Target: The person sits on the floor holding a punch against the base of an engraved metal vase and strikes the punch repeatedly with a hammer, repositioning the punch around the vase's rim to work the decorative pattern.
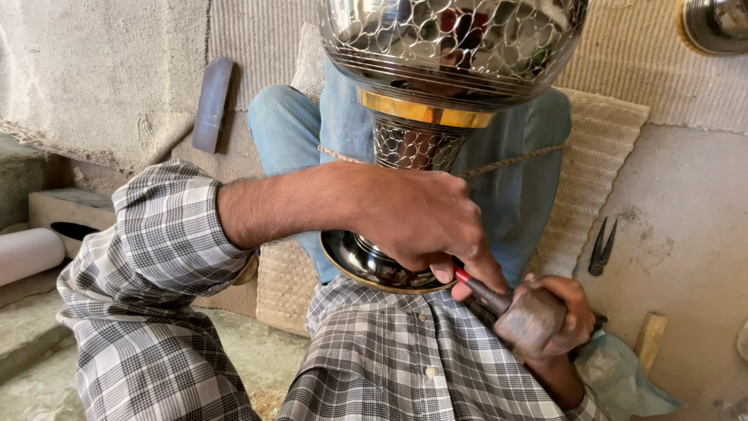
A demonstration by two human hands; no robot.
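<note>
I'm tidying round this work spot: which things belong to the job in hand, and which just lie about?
In use: metal vase, chisel under left hand, mallet in right hand.
Lying about: dividers, blue-grey bar, white roll, wooden peg.

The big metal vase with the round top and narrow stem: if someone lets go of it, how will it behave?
The vase is probably top-heavy: a wide bowl over a narrow stem, so it may tip. Its polished surface looks slippery. The round foot could let it roll. The left hand steadies it.

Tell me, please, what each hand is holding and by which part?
Left hand pinches the metal chisel near its tip, against the vase's base; right hand wraps the wooden mallet's head.
</note>
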